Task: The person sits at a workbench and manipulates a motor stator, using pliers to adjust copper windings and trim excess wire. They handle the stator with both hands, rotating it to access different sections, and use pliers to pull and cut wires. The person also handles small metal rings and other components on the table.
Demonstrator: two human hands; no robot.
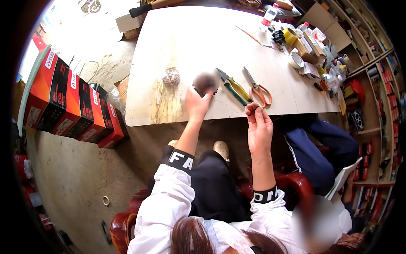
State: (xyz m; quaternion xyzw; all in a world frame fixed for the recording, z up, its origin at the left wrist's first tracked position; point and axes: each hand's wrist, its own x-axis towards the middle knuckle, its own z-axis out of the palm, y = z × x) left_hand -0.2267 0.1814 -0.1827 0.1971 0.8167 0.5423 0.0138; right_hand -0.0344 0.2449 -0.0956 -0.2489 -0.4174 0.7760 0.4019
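My left hand (198, 102) grips a dark round object (205, 83), blurred in the picture, near the front of the white table (152, 42). A thin wire (226, 106) runs from it toward my right hand (259, 122), whose fingertips are pinched at the table's front edge, palm turned up. Between and beyond my hands lie pliers (232, 86) with green-and-yellow handles and orange-handled scissors (262, 93). A small silvery bundle (170, 76) lies left of my left hand.
A clutter of tape, boxes and bottles (306, 46) covers the table's right side. Red-and-black cartons (72, 101) stand at the left, shelves (372, 127) at the right. Another person's dark-trousered legs (313, 148) are beside me. A tape roll (106, 201) lies on the floor.
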